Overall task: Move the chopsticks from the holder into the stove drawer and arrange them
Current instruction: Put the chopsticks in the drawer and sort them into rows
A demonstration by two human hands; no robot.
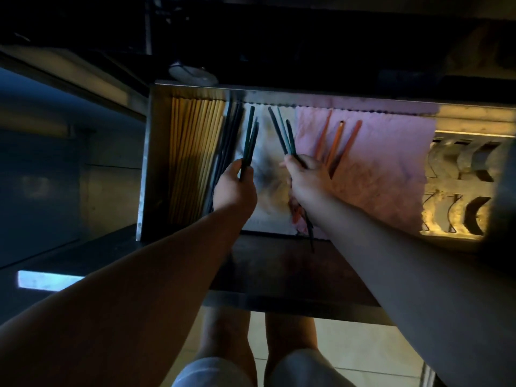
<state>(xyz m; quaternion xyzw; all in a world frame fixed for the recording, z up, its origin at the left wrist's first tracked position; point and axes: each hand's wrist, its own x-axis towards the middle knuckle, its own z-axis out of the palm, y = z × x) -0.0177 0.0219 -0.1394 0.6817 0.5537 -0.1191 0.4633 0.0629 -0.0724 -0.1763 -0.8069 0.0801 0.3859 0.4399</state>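
Observation:
The metal stove drawer stands pulled out below me. Along its left side lie several pale wooden chopsticks in a neat row, with several dark chopsticks laid beside them. My left hand grips a few dark green chopsticks, tips pointing to the drawer's back. My right hand holds a mixed bundle: dark green chopsticks fanned up left and orange chopsticks fanned to the right. The bundle's lower ends stick out under my right wrist. No holder is in view.
A pink cloth and a whitish cloth line the drawer bottom. At the right, metal cutouts catch yellow light. A round object sits behind the drawer. My knees show over a tiled floor.

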